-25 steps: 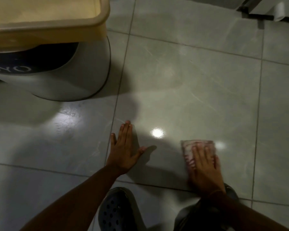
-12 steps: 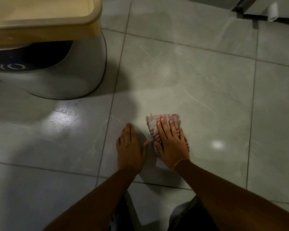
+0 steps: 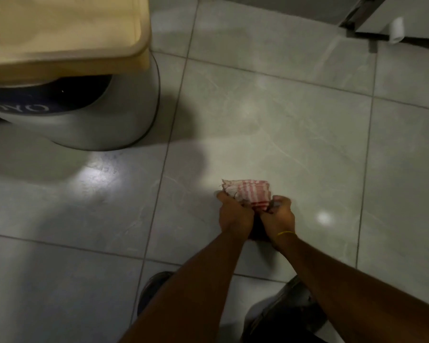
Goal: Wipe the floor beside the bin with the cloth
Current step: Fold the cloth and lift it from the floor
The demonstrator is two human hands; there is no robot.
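Looking down from head height, two dark shoes, the left shoe (image 3: 151,290) and the right shoe (image 3: 282,308), are seen at the bottom edge, planted on the grey tiled floor (image 3: 295,134). Two bare forearms are extended forward from there. The left hand (image 3: 235,216) and the right hand (image 3: 280,216) are held side by side, almost touching, each closed on the near end of a bunched red-and-white striped cloth (image 3: 249,193). A thin yellow band (image 3: 285,233) is worn on the right wrist. The cloth is gathered between the hands, with its far end protruding beyond the knuckles; whether it rests on the tile or is lifted just above it cannot be told. A small bright reflection (image 3: 324,217) lies on the tile to the right of the hands. Farther off, to the upper left and well apart from the cloth, a white bin (image 3: 124,120) with a cream lid (image 3: 67,38) is stood on the floor. A white roll-shaped object (image 3: 396,29) is seen at the far upper right.
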